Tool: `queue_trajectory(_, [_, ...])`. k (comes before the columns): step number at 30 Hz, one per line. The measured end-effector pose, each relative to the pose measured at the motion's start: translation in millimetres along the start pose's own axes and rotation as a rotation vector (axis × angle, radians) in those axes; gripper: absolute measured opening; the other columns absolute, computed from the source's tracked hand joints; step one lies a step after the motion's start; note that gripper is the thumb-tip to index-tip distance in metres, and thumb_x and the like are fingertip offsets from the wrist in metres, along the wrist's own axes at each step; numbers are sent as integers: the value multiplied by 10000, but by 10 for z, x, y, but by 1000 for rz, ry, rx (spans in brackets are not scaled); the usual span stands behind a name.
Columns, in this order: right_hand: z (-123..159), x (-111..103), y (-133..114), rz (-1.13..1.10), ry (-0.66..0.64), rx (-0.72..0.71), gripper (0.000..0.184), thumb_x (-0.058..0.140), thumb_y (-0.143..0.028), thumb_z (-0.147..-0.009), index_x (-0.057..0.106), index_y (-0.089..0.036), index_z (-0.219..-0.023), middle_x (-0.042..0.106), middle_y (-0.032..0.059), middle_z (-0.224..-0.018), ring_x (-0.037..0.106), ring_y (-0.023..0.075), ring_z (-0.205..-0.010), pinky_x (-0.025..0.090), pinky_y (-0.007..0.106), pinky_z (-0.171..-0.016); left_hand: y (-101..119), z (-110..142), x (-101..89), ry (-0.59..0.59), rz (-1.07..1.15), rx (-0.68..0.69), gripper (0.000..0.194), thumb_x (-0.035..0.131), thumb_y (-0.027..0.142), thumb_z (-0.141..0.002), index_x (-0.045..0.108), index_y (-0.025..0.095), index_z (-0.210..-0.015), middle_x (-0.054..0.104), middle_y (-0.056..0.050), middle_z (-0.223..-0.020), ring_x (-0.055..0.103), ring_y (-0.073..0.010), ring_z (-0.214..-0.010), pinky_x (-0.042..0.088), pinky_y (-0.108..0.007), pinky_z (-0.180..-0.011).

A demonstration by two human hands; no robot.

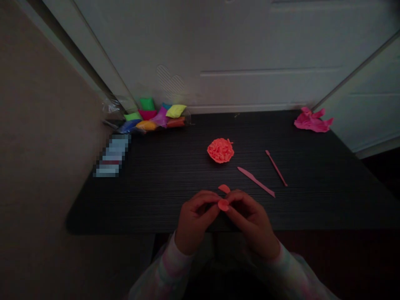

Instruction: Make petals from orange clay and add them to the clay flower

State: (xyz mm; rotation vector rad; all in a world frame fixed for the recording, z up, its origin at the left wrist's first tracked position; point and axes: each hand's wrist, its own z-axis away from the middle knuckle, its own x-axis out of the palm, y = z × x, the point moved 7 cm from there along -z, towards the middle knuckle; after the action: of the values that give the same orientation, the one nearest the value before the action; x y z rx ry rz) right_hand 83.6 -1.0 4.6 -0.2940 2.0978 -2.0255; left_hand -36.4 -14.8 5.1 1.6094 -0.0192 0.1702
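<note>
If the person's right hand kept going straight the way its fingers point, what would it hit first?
The right hand would first meet the small orange clay piece at its fingertips, though depth is hard to judge here.

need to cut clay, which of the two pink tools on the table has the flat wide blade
The modelling knife, flat and blade-shaped, lying left of the thin pink stick.

Clay rosette (220, 150) on table (156, 191), 2 tools (256, 181) to R, packs (153, 118) back L, prob. paper (312, 121) back R.
</note>
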Motion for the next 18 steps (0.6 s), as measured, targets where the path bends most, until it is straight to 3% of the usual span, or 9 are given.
queue_trajectory(5, [7,-5,22,1,6,1,19,562,-238,-763,568,-232,-780,579,-9,-764,559,164,-880,322,389,-966,-8,14,-3,-4,-40,-6,115,602,121,-699,676,200,-737,636,-21,-773,584,-136,-741,468,-252,-693])
queue_trajectory(11, [21,-2,52,-17,8,17,22,524,-237,-791,540,-234,-806,580,6,-810,502,197,-1052,324,383,-956,7,19,27,-41,-35,5,131,606,133,-694,674,203,-782,629,-32,-806,574,-152,-773,465,-276,-716])
queue_trajectory(18, [21,10,42,0,2,-4,22,509,-232,-801,523,-241,-815,568,-4,-806,515,181,-1020,336,357,-937,12,18,49,-64,10,-6,181,645,120,-656,668,222,-803,619,-20,-818,566,-145,-786,450,-252,-710])
